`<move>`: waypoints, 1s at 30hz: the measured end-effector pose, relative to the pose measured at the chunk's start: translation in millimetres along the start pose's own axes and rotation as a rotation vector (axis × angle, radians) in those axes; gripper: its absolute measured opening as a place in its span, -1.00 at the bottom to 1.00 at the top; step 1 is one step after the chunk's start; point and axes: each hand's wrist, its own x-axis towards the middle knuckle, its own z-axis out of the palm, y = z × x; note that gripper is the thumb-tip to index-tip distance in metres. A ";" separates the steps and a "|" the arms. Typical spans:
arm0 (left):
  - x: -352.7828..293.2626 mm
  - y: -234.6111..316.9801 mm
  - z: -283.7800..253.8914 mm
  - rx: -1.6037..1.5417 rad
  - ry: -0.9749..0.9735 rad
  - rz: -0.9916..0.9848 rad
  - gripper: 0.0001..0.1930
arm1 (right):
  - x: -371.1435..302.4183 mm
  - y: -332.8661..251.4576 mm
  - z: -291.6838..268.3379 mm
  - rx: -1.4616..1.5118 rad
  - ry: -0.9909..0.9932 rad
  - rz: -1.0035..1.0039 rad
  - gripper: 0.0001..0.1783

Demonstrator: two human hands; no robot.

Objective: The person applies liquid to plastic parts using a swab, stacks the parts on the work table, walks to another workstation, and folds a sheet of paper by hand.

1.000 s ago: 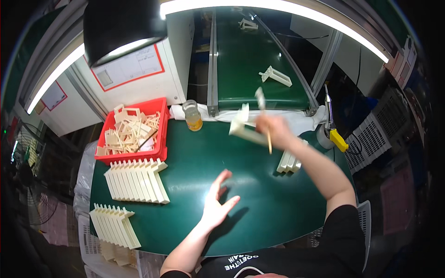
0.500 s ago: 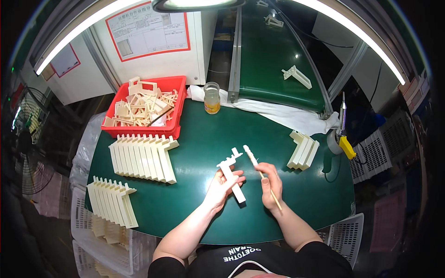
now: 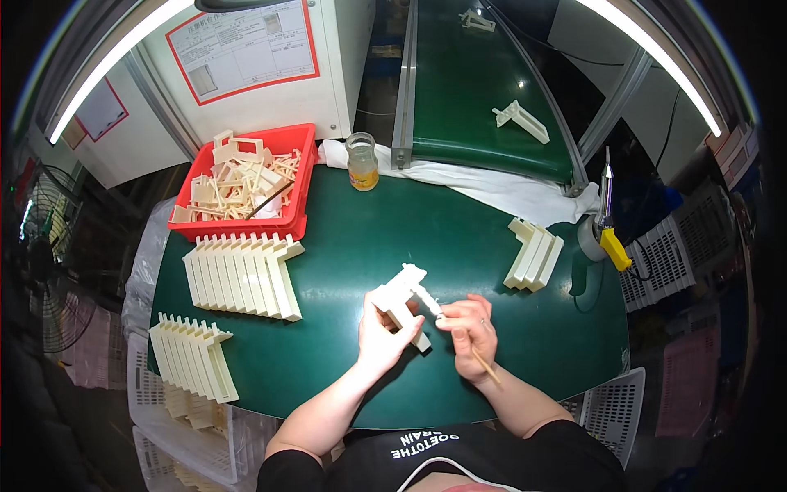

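Observation:
My left hand (image 3: 380, 338) is closed around a cream plastic part (image 3: 398, 292), an angled bar with a wider far end, tilted above the table. In my right hand (image 3: 471, 334) is a thin wooden stick with a white wrapped tip, a swab (image 3: 426, 302). Its white tip lies against or just over the right side of the part's wide end; I cannot tell whether they touch. The stick's bare end sticks out below my right palm. Matching cream parts stand in a long row (image 3: 242, 277) and a shorter row (image 3: 193, 357) on the left.
A red bin (image 3: 305, 176) of cream scraps and a glass jar (image 3: 361, 162) stand at the back. Several more parts (image 3: 534, 256) sit on the right, near a yellow-handled soldering iron (image 3: 611, 238). Beyond a white cloth (image 3: 484, 187) lies a green conveyor (image 3: 459, 107).
The swab's tip has come down and left onto the plastic part's far end. My left hand has turned the part. The whole view has shifted slightly.

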 end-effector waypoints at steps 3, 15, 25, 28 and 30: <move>1.7 -2.7 -2.7 0.077 -0.023 0.033 -0.39 | -6.7 -9.1 7.2 0.174 -0.072 -0.034 -0.85; 6.4 0.0 -6.7 0.176 0.009 0.078 -0.35 | -17.3 -10.1 16.0 0.479 -0.113 0.199 -0.82; 8.4 16.0 -15.1 -0.474 -0.389 -0.326 -0.47 | 3.5 8.7 -0.8 -0.243 0.007 -0.235 -0.83; 6.1 19.7 -13.2 -0.562 -0.374 -0.371 -0.42 | 7.3 9.2 -2.8 -0.290 0.033 -0.237 -0.89; 4.5 22.2 -14.1 -0.599 -0.344 -0.393 -0.40 | 7.8 11.6 -2.5 -0.396 0.040 -0.163 -0.93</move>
